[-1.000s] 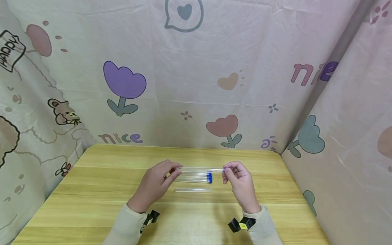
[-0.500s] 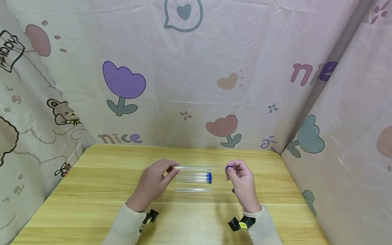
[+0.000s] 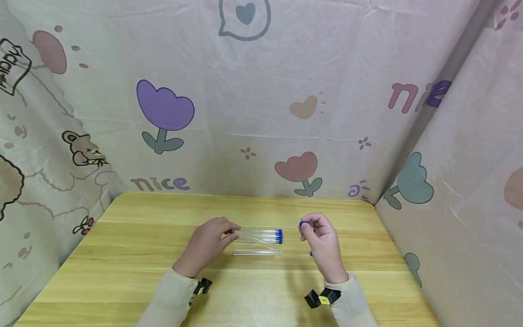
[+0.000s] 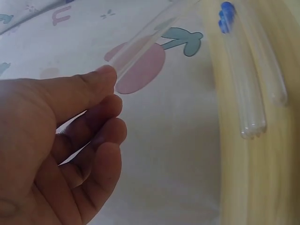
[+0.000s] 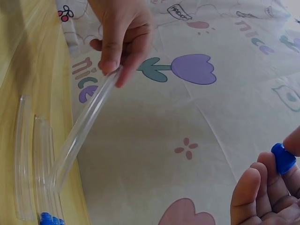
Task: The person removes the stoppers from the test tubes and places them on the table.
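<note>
My left hand point(image 3: 206, 247) pinches a clear test tube point(image 5: 86, 126) at one end, between thumb and fingers. The tube has no cap and slants down to the right above the table. In my right hand point(image 3: 323, 247), thumb and fingers pinch a blue test tube cap point(image 5: 283, 159), apart from the tube. Below the hands, several blue-capped test tubes point(image 4: 243, 79) lie side by side on the table. Nearer me, another uncapped test tube point(image 3: 257, 253) lies parallel to them. A second blue cap point(image 3: 311, 254) shows partly beside my right hand, which hides the rest.
The light wooden table point(image 3: 122, 263) ends at a printed cloth backdrop point(image 3: 229, 118) behind, with cloth on the left and right sides too. Both sleeves carry small black wrist cameras point(image 3: 323, 299).
The blue cap has come off the held tube and stays in my right hand. My left hand has tilted the tube, its free end swinging down toward the tubes on the table.
</note>
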### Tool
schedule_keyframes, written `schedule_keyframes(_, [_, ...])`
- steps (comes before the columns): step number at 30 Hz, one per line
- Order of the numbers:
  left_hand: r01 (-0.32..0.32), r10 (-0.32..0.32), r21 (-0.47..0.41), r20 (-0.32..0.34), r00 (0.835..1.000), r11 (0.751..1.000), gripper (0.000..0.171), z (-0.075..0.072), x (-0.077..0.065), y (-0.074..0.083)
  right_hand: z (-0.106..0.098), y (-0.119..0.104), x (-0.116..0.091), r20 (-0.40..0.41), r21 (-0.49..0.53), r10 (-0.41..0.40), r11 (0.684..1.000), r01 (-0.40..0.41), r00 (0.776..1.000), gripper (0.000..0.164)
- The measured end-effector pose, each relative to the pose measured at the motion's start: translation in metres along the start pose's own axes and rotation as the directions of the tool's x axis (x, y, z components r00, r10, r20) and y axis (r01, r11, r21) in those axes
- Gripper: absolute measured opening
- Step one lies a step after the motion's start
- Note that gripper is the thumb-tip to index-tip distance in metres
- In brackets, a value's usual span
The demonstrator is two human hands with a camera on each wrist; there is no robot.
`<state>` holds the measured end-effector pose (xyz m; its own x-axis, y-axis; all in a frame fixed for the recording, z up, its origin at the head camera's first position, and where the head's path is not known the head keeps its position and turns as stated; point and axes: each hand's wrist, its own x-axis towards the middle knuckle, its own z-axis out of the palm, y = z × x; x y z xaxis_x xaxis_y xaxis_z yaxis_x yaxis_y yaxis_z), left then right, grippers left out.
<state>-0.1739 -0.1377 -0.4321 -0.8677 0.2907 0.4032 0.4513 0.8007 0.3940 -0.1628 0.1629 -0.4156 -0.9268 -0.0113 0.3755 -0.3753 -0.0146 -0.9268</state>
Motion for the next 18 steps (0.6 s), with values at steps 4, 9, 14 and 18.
schedule_keyframes(4, [0.021,-0.021,-0.013,0.004,1.000,1.000,0.016,0.006,0.001,-0.005,0.001,0.000,0.000,0.008,-0.010,0.008,1.000,-0.008,1.000,0.017])
schedule_keyframes(9, [0.065,-0.064,-0.028,0.022,0.998,0.998,0.016,0.011,0.002,-0.011,0.002,0.000,0.000,0.011,-0.034,0.027,0.999,-0.026,1.000,0.013])
schedule_keyframes(14, [0.086,-0.085,-0.041,0.033,0.996,0.995,0.016,0.014,0.002,-0.017,0.002,0.000,0.000,0.014,-0.043,0.041,0.998,-0.040,0.999,0.013])
schedule_keyframes(18, [0.092,-0.090,-0.041,0.051,0.995,0.995,0.016,0.017,0.004,-0.022,0.001,0.001,0.001,0.013,-0.058,0.035,0.998,-0.034,0.999,0.013])
